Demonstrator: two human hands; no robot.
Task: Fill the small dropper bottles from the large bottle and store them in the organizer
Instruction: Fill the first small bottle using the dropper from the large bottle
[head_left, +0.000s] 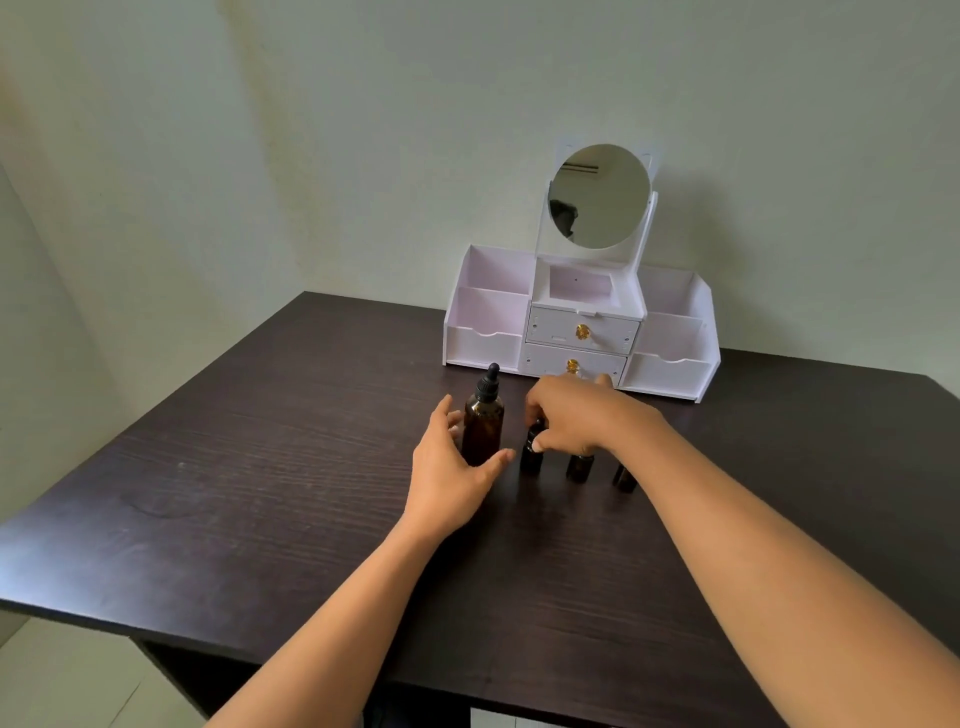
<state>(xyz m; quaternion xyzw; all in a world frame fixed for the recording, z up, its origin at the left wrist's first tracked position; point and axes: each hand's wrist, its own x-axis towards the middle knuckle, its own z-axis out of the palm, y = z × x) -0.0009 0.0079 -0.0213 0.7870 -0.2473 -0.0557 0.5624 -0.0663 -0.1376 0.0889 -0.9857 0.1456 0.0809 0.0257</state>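
Cupping large bottle (483, 426), left hand (451, 467) (open); right hand (576, 415) pinching small bottle (532, 453).

Pretty bare room tbh. Pale greenish-white wall (363, 130) behind everything, with faint yellowish staining running down it toward the left, and a second wall (31, 338) meeting it in a corner on the left side. The counter (234, 493) is dark brown, nearly black, with a visible wood grain, and its far edge sits right up against the back wall. Soft, even light, with a bit of glare on the counter's near left corner. Below that corner you can see light-coloured floor tiles (78, 686).
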